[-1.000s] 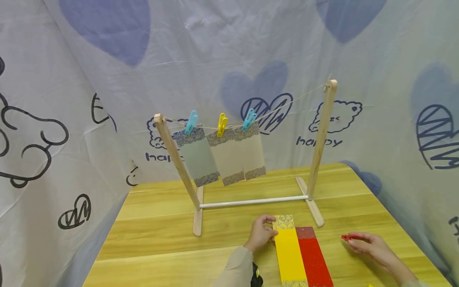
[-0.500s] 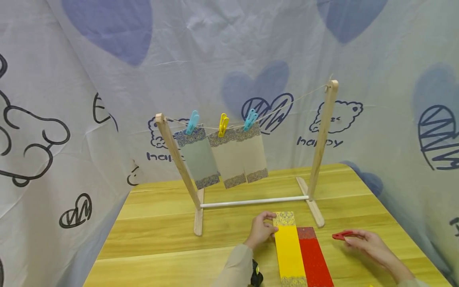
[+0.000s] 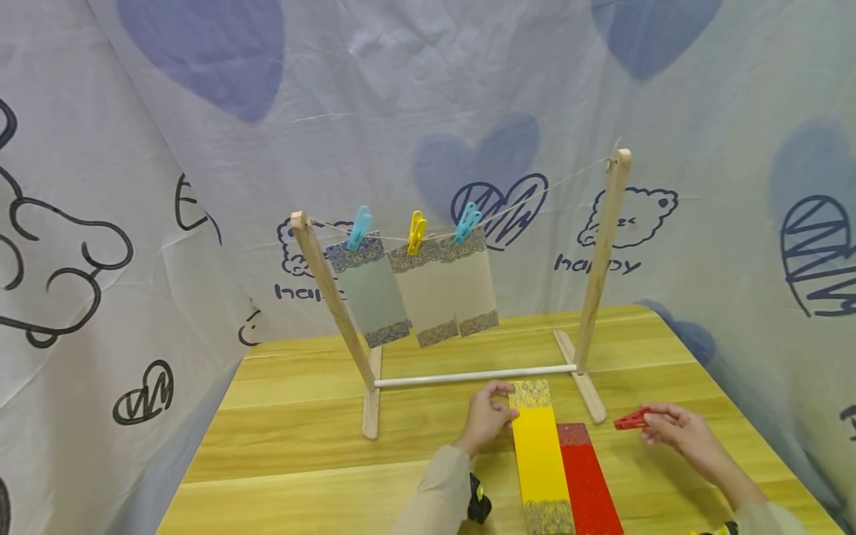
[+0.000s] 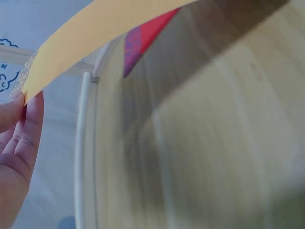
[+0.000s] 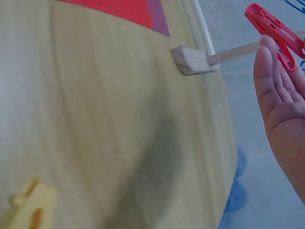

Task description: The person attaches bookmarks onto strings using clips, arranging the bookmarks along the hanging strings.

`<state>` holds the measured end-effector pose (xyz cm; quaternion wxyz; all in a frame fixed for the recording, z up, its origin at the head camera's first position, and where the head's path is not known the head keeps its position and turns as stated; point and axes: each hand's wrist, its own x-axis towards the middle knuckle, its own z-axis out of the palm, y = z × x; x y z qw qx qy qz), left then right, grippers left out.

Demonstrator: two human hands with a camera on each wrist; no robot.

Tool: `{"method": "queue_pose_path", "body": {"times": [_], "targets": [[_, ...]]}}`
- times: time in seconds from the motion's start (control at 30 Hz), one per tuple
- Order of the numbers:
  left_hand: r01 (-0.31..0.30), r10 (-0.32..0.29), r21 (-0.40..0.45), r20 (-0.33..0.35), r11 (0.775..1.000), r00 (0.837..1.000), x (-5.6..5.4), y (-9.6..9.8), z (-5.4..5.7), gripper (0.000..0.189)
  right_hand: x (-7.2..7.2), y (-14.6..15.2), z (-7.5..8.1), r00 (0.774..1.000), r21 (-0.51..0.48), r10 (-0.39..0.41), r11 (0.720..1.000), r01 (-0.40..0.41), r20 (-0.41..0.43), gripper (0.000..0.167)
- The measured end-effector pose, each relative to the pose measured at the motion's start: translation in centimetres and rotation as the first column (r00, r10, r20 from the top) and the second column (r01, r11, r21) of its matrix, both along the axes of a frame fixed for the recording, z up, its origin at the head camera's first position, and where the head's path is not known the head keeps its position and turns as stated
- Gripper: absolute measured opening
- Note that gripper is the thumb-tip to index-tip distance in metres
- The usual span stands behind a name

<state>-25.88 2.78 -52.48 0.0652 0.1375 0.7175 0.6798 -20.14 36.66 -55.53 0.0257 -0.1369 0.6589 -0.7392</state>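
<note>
I list: left hand (image 3: 484,418), thumb and fingers pinching the left edge of the yellow card (image 3: 540,453) near its patterned far end, card raised above the table (image 3: 301,453). Right hand (image 3: 683,438), fingertips pinching a red peg (image 3: 631,420), right of both cards. Red card (image 3: 588,479), on the table, partly overlapped in my head view. Rack (image 3: 604,253), behind; three pegs (image 3: 417,234), three pale cards (image 3: 424,297) hanging.

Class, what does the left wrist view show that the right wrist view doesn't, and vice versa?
Only the left wrist view: the left hand pinching the yellow card. Only the right: the right hand holding a red clothespin, and a blurred yellow peg. Both: part of the red card, the white bar and the wooden table.
</note>
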Motion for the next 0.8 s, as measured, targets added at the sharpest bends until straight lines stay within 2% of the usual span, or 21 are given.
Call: {"method": "queue_pose_path", "body": {"times": [0.13, 0.27, 0.37, 0.5, 0.63, 0.8], "targets": [[0.003, -0.003, -0.006, -0.021, 1.0, 1.0, -0.4, 0.0, 0.6, 0.032, -2.6, 2.3, -3.2, 0.996, 0.058, -0.063, 0.996, 0.067, -0.069, 0.023], [-0.007, 0.007, -0.008, -0.016, 1.0, 1.0, -0.7, 0.1, 1.3, 0.031, -4.9, 3.3, -5.5, 0.972, 0.15, -0.218, 0.962, 0.229, -0.087, 0.024], [-0.017, 0.016, -0.012, -0.02, 1.0, 1.0, -0.9, 0.2, 1.9, 0.031, -6.0, 3.4, -5.8, 0.948, 0.184, -0.29, 0.933, 0.31, -0.129, 0.03], [-0.022, 0.021, -0.008, -0.038, 1.0, 0.999, -1.1, 0.5, 2.7, 0.031, -7.3, 3.5, -5.8, 0.914, 0.17, -0.354, 0.906, 0.387, -0.197, 0.037], [-0.019, 0.02, 0.009, -0.052, 1.0, 0.998, -1.3, 0.7, 3.6, 0.03, -8.3, 3.9, -6.0, 0.896, 0.12, -0.386, 0.901, 0.417, -0.219, 0.037], [-0.005, 0.006, 0.01, -0.08, 1.0, 0.997, -1.5, 0.7, 4.6, 0.029, -9.6, 4.4, -5.8, 0.887, 0.074, -0.387, 0.906, 0.416, -0.25, 0.036]]}}
